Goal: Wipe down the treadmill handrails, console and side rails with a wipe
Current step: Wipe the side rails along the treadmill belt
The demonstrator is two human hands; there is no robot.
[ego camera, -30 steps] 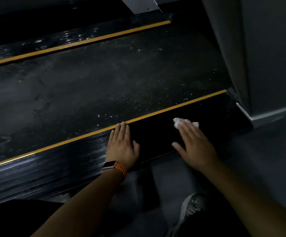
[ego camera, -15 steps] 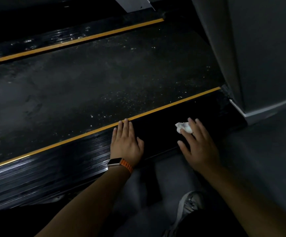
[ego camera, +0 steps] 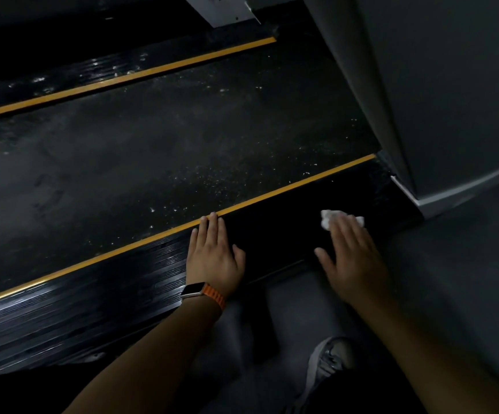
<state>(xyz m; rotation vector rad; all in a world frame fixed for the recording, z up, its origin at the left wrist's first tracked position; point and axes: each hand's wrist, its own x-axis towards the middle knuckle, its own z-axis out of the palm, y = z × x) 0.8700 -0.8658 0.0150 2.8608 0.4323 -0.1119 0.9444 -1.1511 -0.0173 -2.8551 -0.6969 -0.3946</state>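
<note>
Right grip: the right hand [ego camera: 352, 258] lies flat and spread, fingers straight, none curled; its fingertips press down on the wipe. The hand is slightly blurred.
Wipe: the wipe [ego camera: 327, 219] is a small crumpled white wad, pinned under the right fingertips, with a bit showing on each side of them. It sits on the near side rail, toward its right end.
Left grip: the left hand [ego camera: 215, 253] is also flat and holds nothing. Its palm rests on the same rail, its fingers are straight and together, and its thumb is out to the right. It lies apart from the right hand, to that hand's left.
Watch: a watch [ego camera: 193, 289] with an orange band sits on the left wrist.
Near side rail: the side rail [ego camera: 108, 294] is black and ribbed, glossy at the left and dark around the hands.
Stripe: a yellow stripe [ego camera: 93, 261] runs along the rail's inner edge; the left fingertips touch it.
Belt: the belt [ego camera: 152, 150] is dark grey and dotted with pale specks, thickest just beyond the stripe.
Far rail: the far rail [ego camera: 72, 76] is black with its own yellow edge and pale smudges on it.
Housing: a grey housing [ego camera: 436, 85] rises at the right end of the belt.
Floor: the floor [ego camera: 466, 264] is grey; a grey shoe [ego camera: 329, 363] stands on it below the right forearm.
</note>
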